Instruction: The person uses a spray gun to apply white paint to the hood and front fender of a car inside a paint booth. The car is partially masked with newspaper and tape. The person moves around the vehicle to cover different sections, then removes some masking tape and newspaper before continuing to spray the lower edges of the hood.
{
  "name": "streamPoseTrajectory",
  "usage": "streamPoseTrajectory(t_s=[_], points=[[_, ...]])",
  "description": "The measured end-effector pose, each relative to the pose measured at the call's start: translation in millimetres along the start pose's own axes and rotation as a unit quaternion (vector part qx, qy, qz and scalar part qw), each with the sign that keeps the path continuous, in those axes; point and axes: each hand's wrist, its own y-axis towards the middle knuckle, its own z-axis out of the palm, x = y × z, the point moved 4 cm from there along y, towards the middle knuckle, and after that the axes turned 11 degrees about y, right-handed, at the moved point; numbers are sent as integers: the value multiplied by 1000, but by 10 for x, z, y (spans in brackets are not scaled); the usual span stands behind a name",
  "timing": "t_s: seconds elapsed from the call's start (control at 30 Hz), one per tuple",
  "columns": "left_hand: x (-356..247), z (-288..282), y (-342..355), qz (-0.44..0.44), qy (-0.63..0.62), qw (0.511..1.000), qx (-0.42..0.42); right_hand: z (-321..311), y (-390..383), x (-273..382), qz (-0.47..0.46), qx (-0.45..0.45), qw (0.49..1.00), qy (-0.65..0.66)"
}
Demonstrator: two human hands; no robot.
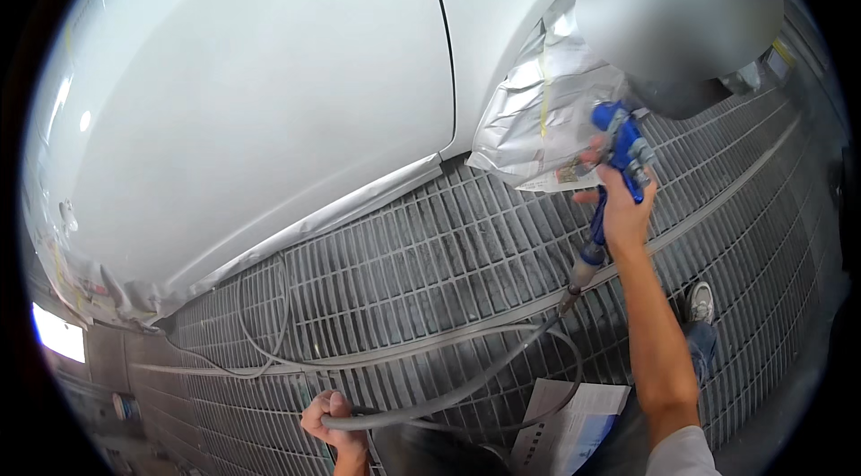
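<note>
— What have you got in each grip?

— Your right hand (625,207) is clamped round the handle of the blue spray gun (619,148), held up at the far right with its cup by the masked wheel arch. Your left hand (334,422) is closed on the grey hose (448,400), near you at the bottom, taking up its slack.

— And around them?

— The hose runs from the gun's base down and left to your left hand, with a loop lying on the grate floor (404,270). The white car panel (260,90) fills the far left. Silver masking film (538,108) covers the wheel arch just beside the gun, and a strip of it runs along the sill. A sheet of paper (574,422) lies near your right foot.

— What could go wrong?

— I'd judge the hose is the risk: if your left grip slips, it could swing against the panel and mark it. The loop could snag on the grate or your foot and jerk the gun. Loose film beside the nozzle could flap into the spray.
</note>
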Motion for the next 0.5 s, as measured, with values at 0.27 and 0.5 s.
streamPoseTrajectory(t_s=[0.27, 0.5], points=[[195, 174, -74, 49, 9, 998, 27, 359, -483, -598, 154, 199, 963, 101], [357, 238, -110, 40, 14, 999, -10, -125, -205, -903, 68, -14, 997, 15]])
